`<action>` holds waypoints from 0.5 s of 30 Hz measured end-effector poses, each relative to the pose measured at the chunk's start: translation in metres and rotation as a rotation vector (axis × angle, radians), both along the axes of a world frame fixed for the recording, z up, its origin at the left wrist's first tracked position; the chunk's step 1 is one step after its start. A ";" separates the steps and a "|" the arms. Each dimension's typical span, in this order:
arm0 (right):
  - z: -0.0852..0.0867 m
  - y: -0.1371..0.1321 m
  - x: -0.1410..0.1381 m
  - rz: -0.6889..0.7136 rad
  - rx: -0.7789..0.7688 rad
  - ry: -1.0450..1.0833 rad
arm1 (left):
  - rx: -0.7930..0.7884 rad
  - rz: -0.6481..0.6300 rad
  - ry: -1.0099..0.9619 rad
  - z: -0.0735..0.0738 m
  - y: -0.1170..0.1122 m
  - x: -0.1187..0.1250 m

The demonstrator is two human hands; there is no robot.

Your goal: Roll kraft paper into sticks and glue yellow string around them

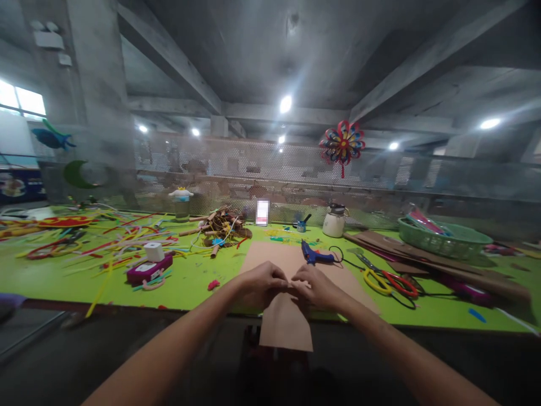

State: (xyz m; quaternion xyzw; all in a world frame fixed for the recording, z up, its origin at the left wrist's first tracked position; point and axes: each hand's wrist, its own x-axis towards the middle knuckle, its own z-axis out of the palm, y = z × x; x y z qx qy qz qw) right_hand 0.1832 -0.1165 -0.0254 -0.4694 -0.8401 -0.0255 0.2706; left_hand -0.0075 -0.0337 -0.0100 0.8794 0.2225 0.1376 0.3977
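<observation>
Both hands meet at the front edge of the green table. My left hand pinches a piece of brown kraft paper at its upper part. Close beside it, my right hand has its fingers closed on the same paper. The lower end of the paper hangs past the table edge. Beneath my hands lies a larger brown sheet; whether the two are joined is hidden. Just beyond my right hand rests a blue glue gun with a black cord.
On the right are yellow-handled scissors, red-handled scissors, stacked brown cardboard and a green basket. Colored strips, a purple box and a twig pile lie left. A phone and white jug stand behind.
</observation>
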 end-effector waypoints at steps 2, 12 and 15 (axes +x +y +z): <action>0.011 0.002 0.002 0.044 -0.191 0.008 | 0.112 -0.026 0.000 0.004 -0.004 0.001; 0.025 0.005 -0.001 0.127 -0.309 0.060 | 0.421 -0.023 0.145 0.009 -0.006 -0.003; 0.020 0.015 -0.001 0.119 -0.328 0.086 | 0.461 0.008 0.161 0.003 0.001 -0.003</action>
